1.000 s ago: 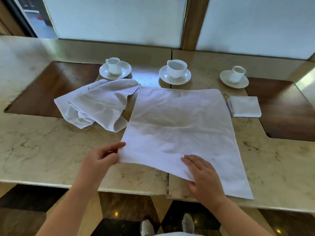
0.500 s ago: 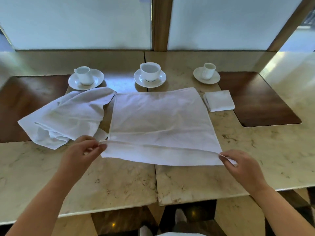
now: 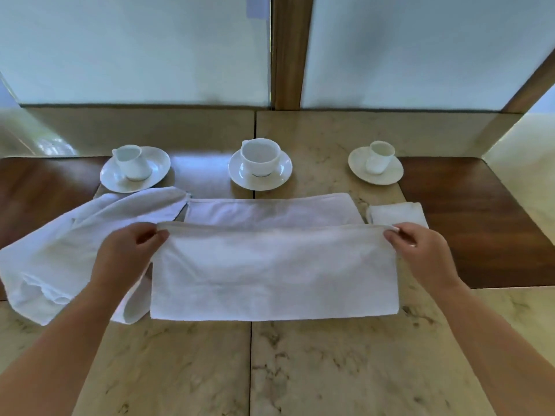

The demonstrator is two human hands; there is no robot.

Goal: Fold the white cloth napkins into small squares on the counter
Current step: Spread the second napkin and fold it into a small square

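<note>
A white napkin (image 3: pixel 273 265) lies in the middle of the marble counter (image 3: pixel 330 361), its near half lifted and carried over the far half. My left hand (image 3: pixel 126 253) pinches the left corner of the raised edge. My right hand (image 3: pixel 420 250) pinches the right corner. A strip of the napkin's far part still shows beyond the raised edge. To the left lies a crumpled heap of white napkins (image 3: pixel 60 250), partly under my left forearm. A small folded napkin square (image 3: pixel 396 214) sits at the right, just beyond my right hand.
Three white cups on saucers stand in a row behind the napkins: left cup (image 3: pixel 132 163), middle cup (image 3: pixel 259 159), right cup (image 3: pixel 378 159). Dark wooden insets (image 3: pixel 468 223) flank the marble at left and right. Frosted window panels rise behind the counter.
Both hands took the napkin's near corners, lifted the near edge and carried it away from me over the rest of the cloth. The view also shifted to centre the napkin.
</note>
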